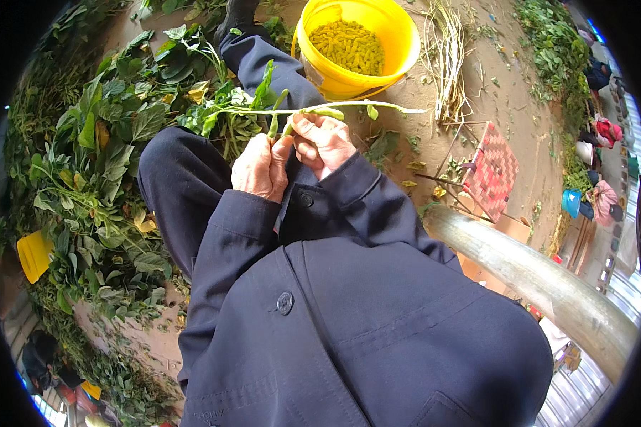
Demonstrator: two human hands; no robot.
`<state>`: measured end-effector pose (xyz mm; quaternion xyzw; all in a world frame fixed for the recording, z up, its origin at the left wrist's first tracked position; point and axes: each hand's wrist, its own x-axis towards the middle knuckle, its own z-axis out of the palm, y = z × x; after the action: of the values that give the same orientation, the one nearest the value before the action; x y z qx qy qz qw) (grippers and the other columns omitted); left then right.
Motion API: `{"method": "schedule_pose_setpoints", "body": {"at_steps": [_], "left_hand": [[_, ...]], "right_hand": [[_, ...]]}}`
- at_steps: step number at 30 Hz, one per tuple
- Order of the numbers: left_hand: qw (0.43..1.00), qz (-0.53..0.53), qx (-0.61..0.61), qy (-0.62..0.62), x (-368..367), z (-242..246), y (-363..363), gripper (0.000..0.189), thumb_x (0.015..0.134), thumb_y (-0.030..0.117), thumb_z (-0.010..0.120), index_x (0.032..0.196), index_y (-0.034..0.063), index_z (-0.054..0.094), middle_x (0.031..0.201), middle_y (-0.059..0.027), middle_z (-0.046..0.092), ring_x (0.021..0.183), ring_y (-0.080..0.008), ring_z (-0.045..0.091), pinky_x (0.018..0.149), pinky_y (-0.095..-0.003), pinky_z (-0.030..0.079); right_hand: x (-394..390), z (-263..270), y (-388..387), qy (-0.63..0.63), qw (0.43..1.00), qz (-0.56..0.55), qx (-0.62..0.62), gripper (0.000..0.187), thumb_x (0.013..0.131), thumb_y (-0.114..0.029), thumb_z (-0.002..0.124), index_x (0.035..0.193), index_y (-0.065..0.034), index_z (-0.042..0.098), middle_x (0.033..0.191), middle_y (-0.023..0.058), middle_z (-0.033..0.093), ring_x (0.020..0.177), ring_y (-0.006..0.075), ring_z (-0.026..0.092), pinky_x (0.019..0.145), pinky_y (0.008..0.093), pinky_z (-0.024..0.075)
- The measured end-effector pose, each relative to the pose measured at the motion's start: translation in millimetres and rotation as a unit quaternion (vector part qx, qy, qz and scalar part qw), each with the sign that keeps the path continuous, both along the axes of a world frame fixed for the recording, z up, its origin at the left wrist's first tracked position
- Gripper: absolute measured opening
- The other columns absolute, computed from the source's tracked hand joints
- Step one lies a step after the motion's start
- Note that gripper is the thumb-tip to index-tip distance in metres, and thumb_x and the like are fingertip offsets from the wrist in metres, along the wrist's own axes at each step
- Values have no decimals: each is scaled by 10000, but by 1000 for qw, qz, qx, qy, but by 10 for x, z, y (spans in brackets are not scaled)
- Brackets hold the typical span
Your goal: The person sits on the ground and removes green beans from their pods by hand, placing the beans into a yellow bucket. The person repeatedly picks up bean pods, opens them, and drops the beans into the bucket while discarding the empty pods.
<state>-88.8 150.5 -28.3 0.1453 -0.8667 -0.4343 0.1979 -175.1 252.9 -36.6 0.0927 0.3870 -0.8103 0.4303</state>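
Note:
A thin green bean stem point(390, 104) with leaves and a few pods runs crosswise in front of me, above my lap. My right hand point(325, 141) pinches it near the middle, beside a plump green pod point(329, 112). Just below the stem, my left hand point(260, 168) has thumb and forefinger closed around the lower end of a pod point(273, 127). The two hands nearly touch, and their fingers partly hide the pods between them. Beyond them stands a yellow bucket point(400, 48) holding many picked green pods point(347, 48).
Cut leafy bean plants point(112, 123) are heaped on my left. A bundle of bare stalks point(448, 64) lies right of the bucket. Nearer are a folding stool with a red woven seat point(491, 171) and a thick pole point(534, 261). Other people point(602, 200) sit at the far right.

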Motion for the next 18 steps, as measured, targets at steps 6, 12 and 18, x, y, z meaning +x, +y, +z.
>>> {"method": "schedule_pose_setpoints", "body": {"at_steps": [6, 12, 18], "left_hand": [[977, -40, -173, -121, -6, 6, -43, 338, 875, 331, 482, 708, 38, 478, 595, -168, 541, 540, -350, 556, 486, -413, 438], [987, -33, -132, -81, -49, 9, -9, 304, 870, 274, 510, 688, 32, 485, 550, -173, 505, 491, -334, 540, 463, -390, 427], [771, 9, 626, -119, -118, 130, -10, 153, 844, 212, 588, 825, 66, 545, 634, -5, 504, 369, -41, 300, 334, -186, 201]], "right_hand": [[31, 69, -45, 155, 977, -4, 148, 83, 833, -102, 584, 843, -20, 583, 591, -21, 516, 433, 21, 394, 385, 166, 281], [-22, -80, -33, 142, 983, -6, 119, 97, 804, -132, 625, 810, -37, 607, 643, -4, 563, 507, 64, 464, 455, 200, 342], [-74, 74, 86, -1, 997, 53, -59, 88, 838, -106, 578, 876, -26, 577, 724, 28, 575, 611, 113, 540, 538, 233, 427]]}}
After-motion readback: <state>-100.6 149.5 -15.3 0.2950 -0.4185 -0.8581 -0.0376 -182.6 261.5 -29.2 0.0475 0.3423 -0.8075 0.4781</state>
